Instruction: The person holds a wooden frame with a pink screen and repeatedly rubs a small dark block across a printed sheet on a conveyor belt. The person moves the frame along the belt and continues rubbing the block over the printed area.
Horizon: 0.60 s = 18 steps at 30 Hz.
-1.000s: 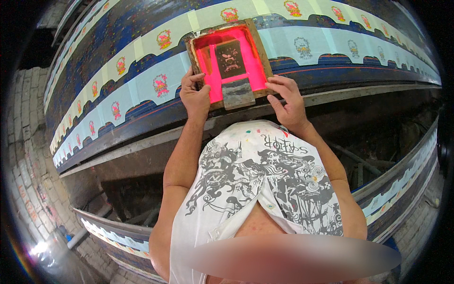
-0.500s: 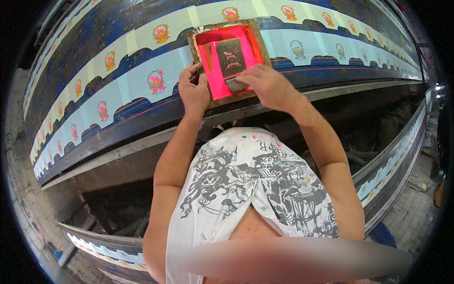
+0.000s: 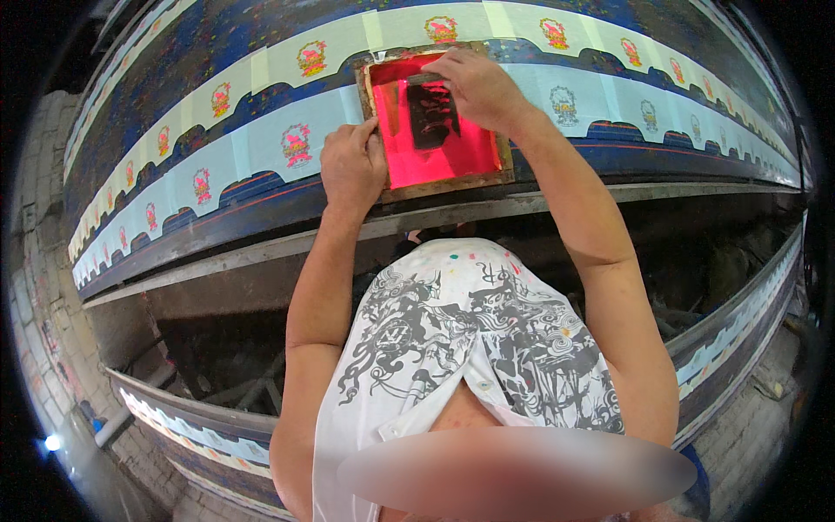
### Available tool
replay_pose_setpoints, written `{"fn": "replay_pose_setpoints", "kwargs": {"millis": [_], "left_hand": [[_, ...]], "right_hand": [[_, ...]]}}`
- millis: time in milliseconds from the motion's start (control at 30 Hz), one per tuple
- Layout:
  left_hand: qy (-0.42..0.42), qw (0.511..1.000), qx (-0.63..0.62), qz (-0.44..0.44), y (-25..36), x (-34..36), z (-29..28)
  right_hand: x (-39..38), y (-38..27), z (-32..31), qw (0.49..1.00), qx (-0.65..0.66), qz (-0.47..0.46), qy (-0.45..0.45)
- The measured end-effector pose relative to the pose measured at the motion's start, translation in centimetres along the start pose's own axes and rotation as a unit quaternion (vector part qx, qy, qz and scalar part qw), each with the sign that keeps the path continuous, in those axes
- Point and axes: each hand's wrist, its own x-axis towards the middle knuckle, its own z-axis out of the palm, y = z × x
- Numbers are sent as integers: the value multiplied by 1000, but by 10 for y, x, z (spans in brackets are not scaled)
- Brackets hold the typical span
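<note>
A wooden-framed printing screen (image 3: 444,188) with bright pink mesh lies on the long table, over a pale blue cut piece. A dark ink patch (image 3: 435,122) with ragged edges covers the middle of the mesh. My left hand (image 3: 354,170) is closed on the frame's left side, fingertips at its edge. Near the far end of the screen, my right hand (image 3: 485,91) grips a small squeegee (image 3: 424,80), mostly hidden under the fingers. The squeegee sits at the top of the dark patch.
Pale blue pieces (image 3: 252,157) with pink motifs run leftward; on the right, a blue piece (image 3: 600,100) bears grey motifs. Cream pieces (image 3: 261,74) line the row behind. A metal table edge (image 3: 217,252) runs before me. Another printed table (image 3: 200,431) stands lower left.
My right hand has moved the squeegee from the near end of the screen to its far end. The dark patch's design is now smeared over. My left hand stays at the frame.
</note>
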Motion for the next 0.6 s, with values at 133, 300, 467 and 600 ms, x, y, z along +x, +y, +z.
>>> {"fn": "replay_pose_setpoints", "kwargs": {"millis": [133,300,467,600], "left_hand": [[10,999,40,3,-9,-4,-11],[30,999,39,-4,-18,-14,-17],[50,998,34,-21,-29,-15,-20],[44,998,23,-32,-30,-15,-20]], "right_hand": [[-20,-37,20,997,-61,-46,13],[-57,-97,31,994,-71,-80,14],[-63,-131,23,993,-50,-105,-15],[-52,-120,-2,987,23,-80,-138]]}}
